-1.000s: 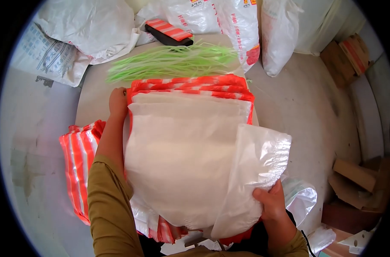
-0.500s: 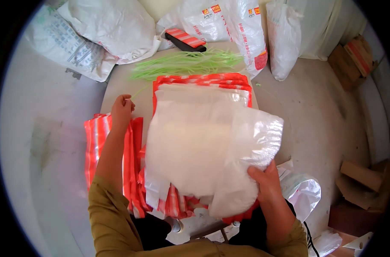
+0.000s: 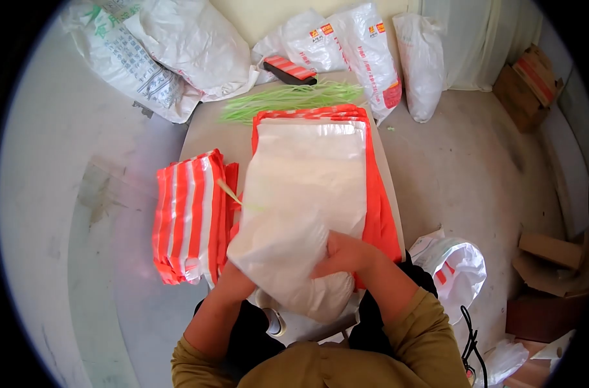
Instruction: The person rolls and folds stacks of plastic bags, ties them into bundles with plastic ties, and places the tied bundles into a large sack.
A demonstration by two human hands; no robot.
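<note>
Nearest the wearer, the right hand (image 3: 349, 253) grasps the right side of a white bag (image 3: 284, 255), fingers bent against it; the fingertips are blurred. The left hand (image 3: 241, 279) passes behind the bag's left side with its fingers hidden, so its grip cannot be told. The white bag is bunched between both hands, over the near end of the white sheets (image 3: 307, 155); whether it joins them is unclear. A green strip (image 3: 229, 192) shows just beyond its left corner. To the left is a striped pile (image 3: 187, 216), red and white; well to the right, an open plastic bag (image 3: 472, 275). Farther, the sheets lie flat upon red bags (image 3: 383, 223), which show along the right and far edges. Beyond these, loose green strips (image 3: 281, 100) lie across the table (image 3: 207, 126). A black item (image 3: 299, 78) with a striped top sits past them, near white sacks (image 3: 372, 58). Far right stands a carton (image 3: 521, 107).
</note>
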